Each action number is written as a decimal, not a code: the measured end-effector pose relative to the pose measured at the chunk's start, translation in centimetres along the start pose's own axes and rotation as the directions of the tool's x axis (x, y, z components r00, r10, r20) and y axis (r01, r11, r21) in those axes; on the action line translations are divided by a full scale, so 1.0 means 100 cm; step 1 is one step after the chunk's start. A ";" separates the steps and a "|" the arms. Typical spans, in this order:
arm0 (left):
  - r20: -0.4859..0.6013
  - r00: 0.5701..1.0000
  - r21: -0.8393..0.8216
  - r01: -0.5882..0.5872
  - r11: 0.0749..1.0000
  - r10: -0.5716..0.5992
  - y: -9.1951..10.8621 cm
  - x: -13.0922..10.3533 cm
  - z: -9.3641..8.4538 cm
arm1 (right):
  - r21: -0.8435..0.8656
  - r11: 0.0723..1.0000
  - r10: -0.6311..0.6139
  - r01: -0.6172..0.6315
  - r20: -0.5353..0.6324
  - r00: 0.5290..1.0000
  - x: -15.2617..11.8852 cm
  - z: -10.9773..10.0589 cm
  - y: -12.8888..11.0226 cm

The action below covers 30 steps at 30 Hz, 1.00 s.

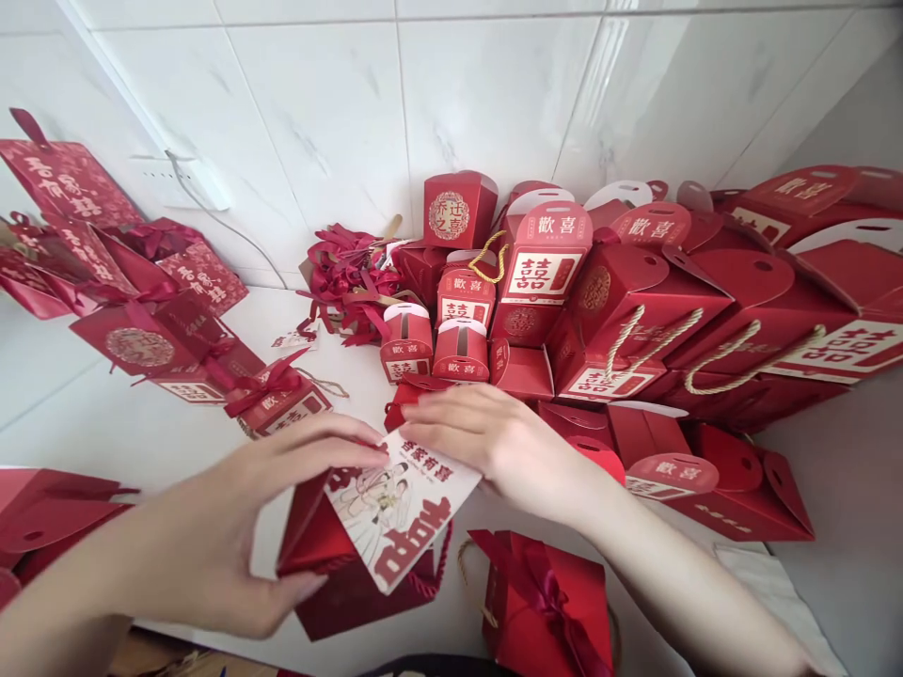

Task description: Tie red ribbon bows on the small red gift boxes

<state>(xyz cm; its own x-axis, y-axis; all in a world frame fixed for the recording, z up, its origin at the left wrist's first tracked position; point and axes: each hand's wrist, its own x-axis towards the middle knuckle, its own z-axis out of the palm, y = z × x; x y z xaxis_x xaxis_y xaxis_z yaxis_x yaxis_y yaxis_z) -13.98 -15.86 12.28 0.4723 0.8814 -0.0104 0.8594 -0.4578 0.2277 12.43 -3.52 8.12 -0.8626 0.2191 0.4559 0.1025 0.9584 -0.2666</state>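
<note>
- At lower left of center, the left hand (218, 527) spans a red gift box (345, 597) and the illustrated card (402, 508) over it, thumb and fingers apart; whether that grip clamps, I cannot tell.
- Mid-frame, the right hand (504, 447) touches the card's upper edge, thumb hidden, its grip unclear.
- Bottom center-right: ribbon-tied box (585, 588) on the counter (162, 432).
- Upper center: ribbon pile (353, 273).
- Right: stacked favor boxes (649, 291).

Bright, soft light; glare on wall tiles (486, 99); edges stretched.
</note>
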 end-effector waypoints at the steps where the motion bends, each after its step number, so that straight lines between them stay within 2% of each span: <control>1: 0.024 1.000 -0.017 0.000 1.000 0.000 0.001 0.000 0.009 | 0.015 1.000 0.003 -0.003 0.026 1.000 -0.003 0.002 0.001; 3: 0.025 0.999 -0.028 0.022 0.999 -0.021 -0.002 0.000 0.025 | 0.040 0.997 0.067 -0.068 0.034 0.997 -0.010 0.002 0.005; 5: -0.013 0.999 -0.016 0.037 0.999 -0.037 -0.007 0.000 0.039 | 0.058 0.980 0.189 -0.188 -0.013 0.982 -0.018 -0.001 0.011; 7: -0.030 0.999 0.002 0.030 1.000 -0.030 -0.011 -0.001 0.052 | 0.094 0.947 0.314 -0.307 -0.070 0.947 -0.024 -0.005 0.016; 10: 0.017 0.999 0.001 0.028 1.000 -0.028 -0.012 -0.002 0.065 | 0.147 0.892 0.444 -0.427 -0.114 0.889 -0.030 -0.007 0.018; 13: 0.107 0.993 -0.038 0.058 0.998 -0.054 -0.010 -0.002 0.066 | 0.170 0.847 0.526 -0.504 -0.124 0.841 -0.032 -0.008 0.017; 15: 0.130 0.989 -0.054 0.072 0.996 -0.065 -0.012 0.000 0.059 | 0.261 0.794 0.591 -0.549 -0.120 0.798 -0.034 -0.007 0.018; 16: 0.102 0.991 -0.048 0.089 0.995 -0.083 -0.015 0.002 0.054 | 0.331 0.761 0.618 -0.558 -0.111 0.778 -0.035 -0.006 0.019; 18: -0.035 0.984 -0.011 0.172 0.985 -0.172 -0.028 0.011 0.041 | 0.455 0.698 0.651 -0.553 -0.080 0.755 -0.037 -0.003 0.024; 19: -0.126 0.964 0.009 0.237 0.972 -0.234 -0.039 0.017 0.033 | 0.482 0.675 0.661 -0.559 -0.059 0.748 -0.038 0.000 0.027; 21: -0.278 0.890 0.023 0.383 0.923 -0.362 -0.067 0.033 0.016 | 0.445 0.653 0.688 -0.612 -0.012 0.725 -0.040 0.007 0.033; 23: -0.319 0.796 -0.005 0.541 0.841 -0.514 -0.105 0.052 0.000 | 0.285 0.642 0.742 -0.712 0.002 0.670 -0.040 0.015 0.037; 24: -0.296 0.717 -0.037 0.651 0.758 -0.631 -0.126 0.062 -0.006 | 0.172 0.625 0.774 -0.761 -0.010 0.633 -0.040 0.017 0.038; 25: -0.283 0.664 -0.052 0.710 0.702 -0.692 -0.147 0.071 -0.012 | 0.059 0.601 0.799 -0.797 -0.031 0.600 -0.040 0.019 0.038; 27: -0.248 0.609 -0.084 0.761 0.643 -0.753 -0.187 0.088 -0.018 | -0.097 0.565 0.817 -0.819 -0.073 0.572 -0.041 0.018 0.036; 29: -0.210 0.599 -0.148 0.762 0.631 -0.773 -0.218 0.103 -0.017 | -0.121 0.589 0.795 -0.799 -0.095 0.600 -0.042 0.014 0.034; 30: -0.215 0.615 -0.186 0.737 0.650 -0.759 -0.229 0.109 -0.014 | -0.098 0.616 0.774 -0.782 -0.112 0.623 -0.043 0.011 0.032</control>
<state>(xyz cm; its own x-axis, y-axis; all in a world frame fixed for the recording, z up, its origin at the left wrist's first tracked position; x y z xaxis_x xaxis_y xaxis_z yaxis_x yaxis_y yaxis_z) -28.79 4.44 8.33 -0.4036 0.9144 0.0298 0.8701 0.3736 0.3214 15.95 -1.55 4.40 -0.4032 0.8987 0.1727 0.7863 0.4368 -0.4371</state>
